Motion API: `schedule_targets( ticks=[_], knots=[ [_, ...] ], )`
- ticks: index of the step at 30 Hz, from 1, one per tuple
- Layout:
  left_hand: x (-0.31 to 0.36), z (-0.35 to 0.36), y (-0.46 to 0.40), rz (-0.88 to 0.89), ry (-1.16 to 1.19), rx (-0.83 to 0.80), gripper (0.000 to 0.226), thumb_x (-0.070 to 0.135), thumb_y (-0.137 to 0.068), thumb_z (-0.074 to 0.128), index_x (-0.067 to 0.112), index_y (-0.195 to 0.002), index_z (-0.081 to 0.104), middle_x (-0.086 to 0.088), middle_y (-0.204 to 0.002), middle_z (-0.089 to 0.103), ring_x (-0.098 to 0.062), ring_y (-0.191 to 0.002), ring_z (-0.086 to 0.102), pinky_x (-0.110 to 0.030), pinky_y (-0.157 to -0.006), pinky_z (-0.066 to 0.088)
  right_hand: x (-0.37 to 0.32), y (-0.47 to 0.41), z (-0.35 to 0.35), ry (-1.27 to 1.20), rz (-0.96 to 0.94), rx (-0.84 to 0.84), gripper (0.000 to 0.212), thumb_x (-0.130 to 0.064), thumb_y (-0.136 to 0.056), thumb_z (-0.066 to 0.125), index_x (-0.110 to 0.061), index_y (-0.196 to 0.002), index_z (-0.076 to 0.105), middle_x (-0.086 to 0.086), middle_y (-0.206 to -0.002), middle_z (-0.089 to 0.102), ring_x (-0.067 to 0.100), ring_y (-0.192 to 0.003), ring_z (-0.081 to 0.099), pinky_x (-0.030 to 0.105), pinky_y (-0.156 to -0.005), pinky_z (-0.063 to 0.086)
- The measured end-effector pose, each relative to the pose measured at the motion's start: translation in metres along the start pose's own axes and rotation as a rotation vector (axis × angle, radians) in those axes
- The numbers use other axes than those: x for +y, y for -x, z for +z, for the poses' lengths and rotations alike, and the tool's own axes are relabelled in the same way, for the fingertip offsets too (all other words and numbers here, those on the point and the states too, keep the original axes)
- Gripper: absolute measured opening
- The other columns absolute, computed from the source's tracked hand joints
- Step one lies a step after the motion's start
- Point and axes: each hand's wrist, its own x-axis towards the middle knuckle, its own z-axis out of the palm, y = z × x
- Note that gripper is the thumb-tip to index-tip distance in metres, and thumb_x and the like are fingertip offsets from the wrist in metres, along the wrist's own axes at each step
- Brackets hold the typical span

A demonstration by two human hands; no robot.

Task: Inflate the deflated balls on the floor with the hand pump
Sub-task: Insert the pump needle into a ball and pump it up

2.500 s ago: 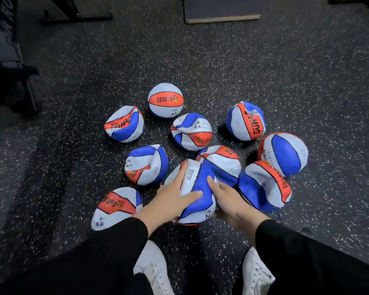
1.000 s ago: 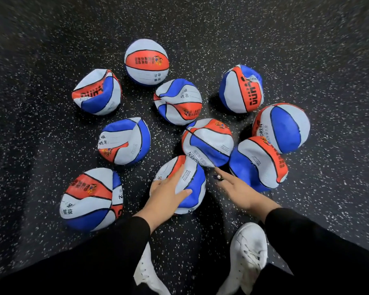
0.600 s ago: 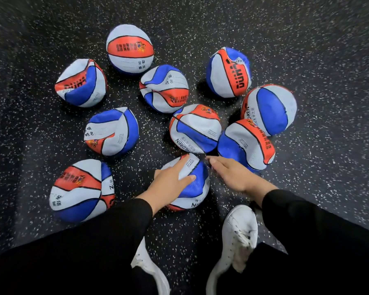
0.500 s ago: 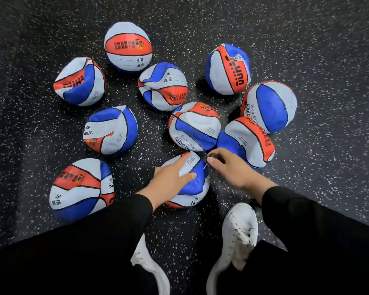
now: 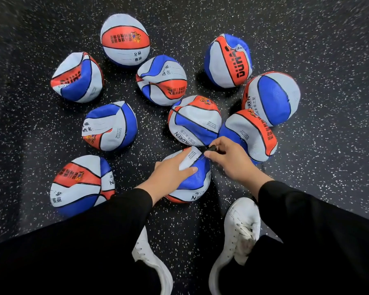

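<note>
The left hand [image 5: 170, 171] and its black sleeve [image 5: 107, 220] cover much of the crumpled red, white and blue rubber ball [image 5: 192, 179] beneath. The small black object [image 5: 211, 148] pinched in the right hand's fingers [image 5: 209, 154] is mostly hidden and too small to identify. Both white lace-up shoes [image 5: 241, 231] are cut off by the bottom edge.

The far right ball [image 5: 228, 60] bore "DUHA" in black on its orange band. The middle ball [image 5: 195, 121] read "CHILDREN"; the rightmost ball [image 5: 272, 97] showed "DREN".
</note>
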Motion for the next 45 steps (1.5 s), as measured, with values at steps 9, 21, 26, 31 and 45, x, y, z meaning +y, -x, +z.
schedule_targets(
  ticks=[9, 21, 26, 31, 45],
  knots=[
    [0.008, -0.002, 0.0, 0.009, -0.022, 0.032, 0.069, 0.051, -0.099, 0.061, 0.046, -0.16, 0.03, 0.001, -0.151, 0.058, -0.023, -0.142, 0.048, -0.045, -0.123, 0.026, -0.002, 0.001, -0.002, -0.022, -0.011, 0.022, 0.018, -0.029, -0.092, 0.074, -0.019, -0.1, 0.061, -0.003, -0.077, 0.067, 0.004, -0.057, 0.048, 0.013, -0.055, 0.037],
    [0.014, 0.003, -0.001, 0.009, -0.097, 0.044, 0.069, 0.052, -0.1, 0.059, 0.047, -0.161, 0.027, 0.007, -0.154, 0.054, -0.019, -0.146, 0.043, -0.03, -0.105, 0.019, -0.001, 0.001, 0.003, 0.162, -0.016, 0.032, 0.02, -0.038, -0.09, 0.075, -0.026, -0.1, 0.063, -0.009, -0.089, 0.072, 0.012, -0.086, 0.065, 0.029, -0.079, 0.05],
    [0.017, 0.01, -0.004, -0.011, -0.11, 0.041, 0.07, 0.053, -0.101, 0.058, 0.044, -0.162, 0.025, 0.003, -0.152, 0.055, -0.022, -0.142, 0.045, -0.027, -0.096, 0.016, -0.002, 0.012, 0.01, 0.474, -0.199, 0.078, 0.038, -0.034, -0.099, 0.063, -0.019, -0.135, 0.063, 0.001, -0.096, 0.068, 0.024, -0.095, 0.06, 0.028, -0.076, 0.039],
    [0.015, 0.011, -0.002, -0.022, -0.077, 0.042, 0.071, 0.052, -0.102, 0.058, 0.044, -0.163, 0.022, -0.001, -0.151, 0.057, -0.025, -0.143, 0.044, -0.025, -0.097, 0.016, 0.011, 0.015, 0.015, 0.488, -0.274, 0.062, 0.042, -0.025, -0.106, 0.05, -0.015, -0.147, 0.052, 0.013, -0.104, 0.067, 0.028, -0.1, 0.057, 0.023, -0.073, 0.03],
    [0.015, 0.019, -0.005, -0.025, -0.104, 0.075, 0.07, 0.049, -0.103, 0.056, 0.043, -0.164, 0.02, -0.006, -0.123, 0.07, -0.026, -0.127, 0.055, -0.028, -0.103, 0.025, 0.016, 0.019, 0.034, 0.552, -0.194, 0.009, 0.034, -0.026, -0.106, 0.048, -0.017, -0.138, 0.056, 0.008, -0.081, 0.061, 0.029, -0.088, 0.055, 0.037, -0.073, 0.044]
  ],
)
